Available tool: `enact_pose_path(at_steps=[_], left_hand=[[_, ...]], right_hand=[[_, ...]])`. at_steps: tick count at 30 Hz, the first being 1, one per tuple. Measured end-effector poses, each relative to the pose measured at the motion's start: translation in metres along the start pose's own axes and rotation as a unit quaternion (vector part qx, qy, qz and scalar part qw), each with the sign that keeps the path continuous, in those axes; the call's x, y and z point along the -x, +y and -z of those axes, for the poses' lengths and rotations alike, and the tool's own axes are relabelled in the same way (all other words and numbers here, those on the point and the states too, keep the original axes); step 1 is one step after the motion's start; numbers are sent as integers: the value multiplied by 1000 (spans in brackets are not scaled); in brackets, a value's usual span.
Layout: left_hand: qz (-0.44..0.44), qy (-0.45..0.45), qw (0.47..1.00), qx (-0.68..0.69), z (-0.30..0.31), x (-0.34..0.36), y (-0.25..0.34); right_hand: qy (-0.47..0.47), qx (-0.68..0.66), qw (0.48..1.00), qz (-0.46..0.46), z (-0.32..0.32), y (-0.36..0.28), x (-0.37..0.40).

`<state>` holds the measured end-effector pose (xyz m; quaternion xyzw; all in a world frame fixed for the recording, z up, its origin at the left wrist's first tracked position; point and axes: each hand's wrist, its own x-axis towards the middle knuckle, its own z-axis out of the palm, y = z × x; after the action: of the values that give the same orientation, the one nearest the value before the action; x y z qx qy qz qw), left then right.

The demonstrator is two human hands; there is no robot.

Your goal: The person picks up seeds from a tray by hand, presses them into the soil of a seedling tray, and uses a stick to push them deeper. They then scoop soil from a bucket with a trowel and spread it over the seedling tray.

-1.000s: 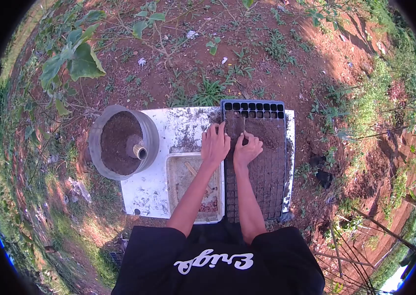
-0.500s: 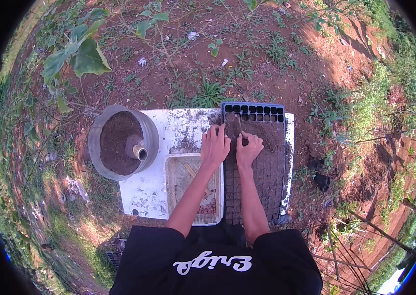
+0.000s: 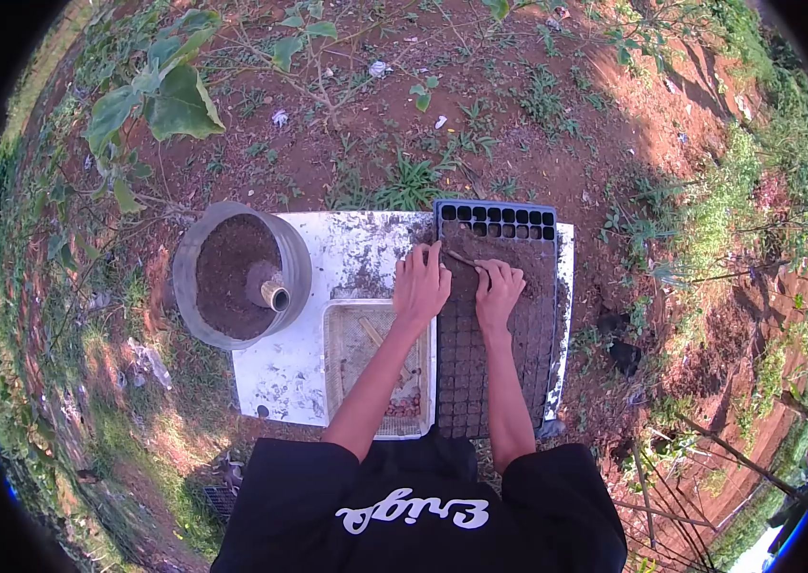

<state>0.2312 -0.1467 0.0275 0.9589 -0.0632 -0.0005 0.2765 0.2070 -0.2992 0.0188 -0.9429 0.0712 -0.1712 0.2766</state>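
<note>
A black seedling tray [image 3: 553, 329] with many small cells lies under my hands, most of it covered in dark soil [image 3: 523, 263]. My right hand [image 3: 499, 294] is closed on a thin brown stick [image 3: 461, 259], which lies slantwise across the soil with its far end toward my left hand. My left hand [image 3: 419, 289] rests at the tray's left edge, palm down, fingers stretched forward and holding nothing that shows. Along the far edge of the tray, the cells [image 3: 495, 214] are bare of soil at the top; a loose heap lies just below them.
A white board [image 3: 280, 387] carries the tray. Left of the tray lies a shallow cream basket [image 3: 331, 363] with a light stick and small reddish bits inside. A round tub [image 3: 297, 258] of soil with a hollow tube [image 3: 275, 296] stands further left. Leafy branches [image 3: 180, 100] hang at upper left.
My right hand has moved a little right, and the stick has swung from pointing forward to lying slantwise across the soil. My left hand has stayed nearly in place.
</note>
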Motion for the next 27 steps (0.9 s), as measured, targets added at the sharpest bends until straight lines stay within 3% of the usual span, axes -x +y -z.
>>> enact_pose_path(at_steps=[5,8,21,27], left_hand=[[24,-31,999,20,2,0,2],[-1,3,1000,4,1,0,1],[4,3,1000,-1,1,1,2],[1,7,1000,-4,0,1,2]], right_hand=[[27,-2,1000,3,-10,-2,-13],[23,12,1000,0,-16,-1,-21],[29,19,999,-16,-25,2,-48],[74,2,997,-22,-33,8,-68]])
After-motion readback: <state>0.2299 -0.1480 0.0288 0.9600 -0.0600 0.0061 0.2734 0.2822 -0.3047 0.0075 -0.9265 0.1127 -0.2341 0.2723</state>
